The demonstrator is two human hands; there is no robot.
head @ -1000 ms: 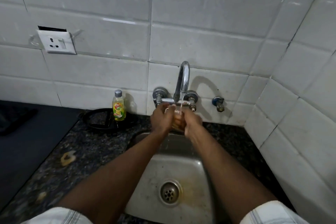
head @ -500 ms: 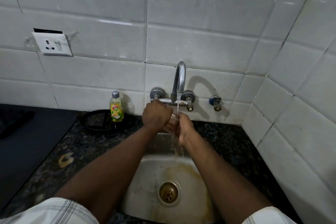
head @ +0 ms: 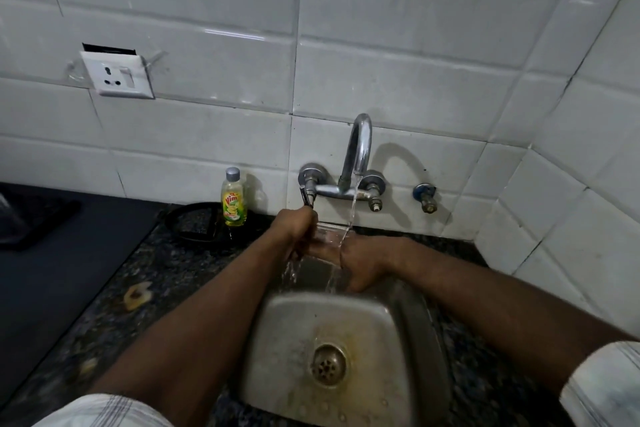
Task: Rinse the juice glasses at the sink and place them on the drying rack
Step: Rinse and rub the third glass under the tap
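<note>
A clear juice glass [head: 327, 240] lies sideways between my two hands, above the back of the steel sink [head: 391, 329]. Water from the curved tap [head: 358, 149] falls onto the glass and runs off into the basin. My left hand [head: 297, 229] grips the glass's left end, just under the tap's left handle. The right end is held by my right hand [head: 364, 262], fingers curled round it. Most of the glass is hidden by my fingers and the water. No drying rack can be made out.
A yellow dish soap bottle [head: 234, 199] stands against the tiled wall, beside a black ring stand [head: 188, 227]. A dark mat [head: 52, 260] covers the counter at left. A spare wall valve [head: 426, 199] sits right of the tap. The tiled side wall is close on the right.
My hands have drawn apart: the right one moved right and down. The glass now shows between them, lying sideways under the stream. The view has tilted slightly.
</note>
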